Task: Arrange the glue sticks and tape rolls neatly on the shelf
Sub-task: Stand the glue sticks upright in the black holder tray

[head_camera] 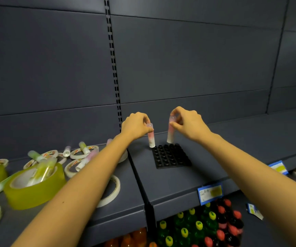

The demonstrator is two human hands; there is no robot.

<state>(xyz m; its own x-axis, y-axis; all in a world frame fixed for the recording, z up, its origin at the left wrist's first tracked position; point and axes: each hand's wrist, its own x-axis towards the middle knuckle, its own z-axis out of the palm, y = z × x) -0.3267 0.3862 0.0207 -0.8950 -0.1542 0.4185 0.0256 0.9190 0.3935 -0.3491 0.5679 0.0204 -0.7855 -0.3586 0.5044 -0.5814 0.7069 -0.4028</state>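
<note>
A dark grey shop shelf [170, 184] with a grey wall behind it, and a glue stick in each of my hands.

The fingers of my left hand [136, 126] pinch the top of a pink glue stick [151, 139], which stands up at the 11 o'clock corner of the black tray [172, 157] full of round holes. The fingers of my right hand [188, 122] pinch a second pink glue stick [171, 133], a bit tilted, its bottom at the tray's 12 o'clock edge. At 8 o'clock from the tray lie a wide yellow tape roll [33, 196], thin white tape rolls [116, 190] and more glue sticks [84, 147], all mixed up. Bottles [199, 227] stand below at 6 o'clock.
</note>
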